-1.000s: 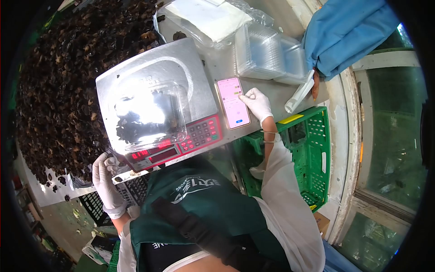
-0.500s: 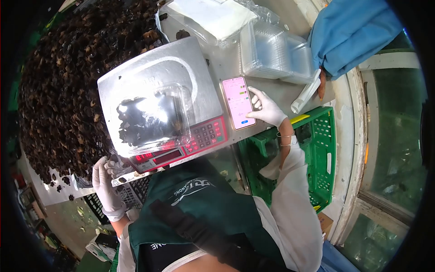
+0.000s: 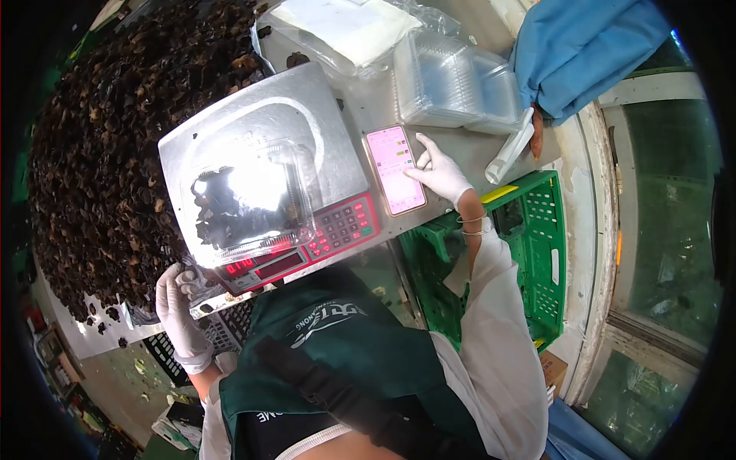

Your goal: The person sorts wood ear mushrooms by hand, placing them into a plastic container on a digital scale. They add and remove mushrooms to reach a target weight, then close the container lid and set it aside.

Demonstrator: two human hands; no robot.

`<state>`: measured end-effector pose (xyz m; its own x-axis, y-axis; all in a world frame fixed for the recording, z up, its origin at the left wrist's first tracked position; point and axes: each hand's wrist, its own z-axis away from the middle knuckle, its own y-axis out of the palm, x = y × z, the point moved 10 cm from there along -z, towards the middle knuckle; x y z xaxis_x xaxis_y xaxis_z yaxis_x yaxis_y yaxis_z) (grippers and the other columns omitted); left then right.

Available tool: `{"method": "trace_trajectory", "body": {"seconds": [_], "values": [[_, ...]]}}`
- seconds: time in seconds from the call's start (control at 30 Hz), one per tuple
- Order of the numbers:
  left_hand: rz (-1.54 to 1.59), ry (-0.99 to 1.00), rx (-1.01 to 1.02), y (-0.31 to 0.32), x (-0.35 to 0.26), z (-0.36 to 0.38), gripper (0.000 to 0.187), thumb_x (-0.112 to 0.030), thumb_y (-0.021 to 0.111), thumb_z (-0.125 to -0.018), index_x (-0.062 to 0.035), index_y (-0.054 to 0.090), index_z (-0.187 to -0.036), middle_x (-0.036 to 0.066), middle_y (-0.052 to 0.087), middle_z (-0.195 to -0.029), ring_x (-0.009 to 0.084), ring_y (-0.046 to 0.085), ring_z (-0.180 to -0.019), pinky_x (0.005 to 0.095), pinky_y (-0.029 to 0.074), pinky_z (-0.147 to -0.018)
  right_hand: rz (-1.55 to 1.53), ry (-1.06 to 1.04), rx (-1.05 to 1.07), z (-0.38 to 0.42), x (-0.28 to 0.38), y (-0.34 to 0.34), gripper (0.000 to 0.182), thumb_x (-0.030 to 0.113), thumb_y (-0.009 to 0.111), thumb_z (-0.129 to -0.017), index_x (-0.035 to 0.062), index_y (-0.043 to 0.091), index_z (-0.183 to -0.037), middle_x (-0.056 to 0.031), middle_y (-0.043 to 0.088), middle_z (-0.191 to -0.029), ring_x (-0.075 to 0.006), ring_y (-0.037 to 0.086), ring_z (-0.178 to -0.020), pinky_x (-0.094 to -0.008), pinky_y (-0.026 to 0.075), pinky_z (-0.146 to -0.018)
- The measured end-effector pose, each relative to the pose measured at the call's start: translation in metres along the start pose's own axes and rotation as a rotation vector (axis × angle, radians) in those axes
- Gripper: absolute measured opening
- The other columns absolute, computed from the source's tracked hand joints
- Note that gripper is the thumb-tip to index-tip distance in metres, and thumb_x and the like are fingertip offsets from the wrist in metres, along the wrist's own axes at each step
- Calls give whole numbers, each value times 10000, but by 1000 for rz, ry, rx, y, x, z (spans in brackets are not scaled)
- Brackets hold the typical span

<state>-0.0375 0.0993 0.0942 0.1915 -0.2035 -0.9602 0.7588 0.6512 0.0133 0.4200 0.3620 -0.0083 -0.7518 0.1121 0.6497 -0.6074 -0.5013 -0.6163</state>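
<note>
One white-gloved right hand is held partly open at the right edge of a flat, slim phone with a lit pink screen; the index finger is stretched out, the thumb side is brought to the glass, and nothing is gripped. Whether the glass is touched cannot be told. By the near left corner of a square, silver-topped, red-panelled scale, a white-gloved left hand is held with its fingers curled; whether anything is held there cannot be told. Beyond and to the right of the left hand, a clear, ridged plastic box with dark, crinkled pieces inside is set on the scale. Farther off, a broad brown-black heap is spread. Stacked clear plastic trays are placed on the grey table beyond the right hand, and below its wrist a green, perforated plastic crate is seen.
</note>
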Motion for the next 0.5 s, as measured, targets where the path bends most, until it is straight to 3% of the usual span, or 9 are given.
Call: {"method": "trace_trajectory", "body": {"seconds": [0.03, 0.13, 0.33, 0.47, 0.5], "values": [[-1, 1, -4, 2, -1, 0, 286, -171, 507, -953, 13, 561, -1165, 57, 617, -927, 77, 521, -743, 203, 439, -725, 21, 52, -56, -3, -4, -3, 873, 399, 730, -703, 105, 317, -1413, -66, 610, -841, -225, 613, -811, -340, 472, -771], [1, 3, -8, 6, -4, 2, 271, -185, 511, -955, 6, 569, -1139, 49, 614, -904, 67, 517, -733, 202, 435, -718, 178, 116, -137, -5, -1, -7, 823, 441, 690, -735, 103, 342, -1399, -30, 634, -785, -218, 627, -791, -341, 478, -759], [-26, -4, 14, 14, 0, 6, 274, -196, 499, -960, 2, 571, -1135, 36, 614, -898, 65, 525, -733, 199, 427, -710, 213, 212, -186, 1, 10, -7, 826, 462, 701, -716, 98, 365, -1378, -51, 653, -787, -236, 641, -801, -360, 488, -751], [-18, -3, 12, 14, 2, 7, 275, -200, 493, -963, 1, 571, -1134, 35, 615, -892, 65, 526, -732, 198, 420, -697, 273, 200, -259, 0, 8, -8, 804, 363, 745, -725, 119, 365, -1390, -23, 589, -705, -177, 602, -697, -302, 478, -707], [-27, -3, 4, 14, 2, 7, 274, -200, 492, -964, -1, 571, -1134, 36, 618, -892, 65, 525, -729, 198, 418, -692, 150, 158, -292, 1, 3, -11, 725, 336, 751, -728, 106, 428, -1334, -22, 591, -709, -157, 594, -694, -290, 478, -705]]}}
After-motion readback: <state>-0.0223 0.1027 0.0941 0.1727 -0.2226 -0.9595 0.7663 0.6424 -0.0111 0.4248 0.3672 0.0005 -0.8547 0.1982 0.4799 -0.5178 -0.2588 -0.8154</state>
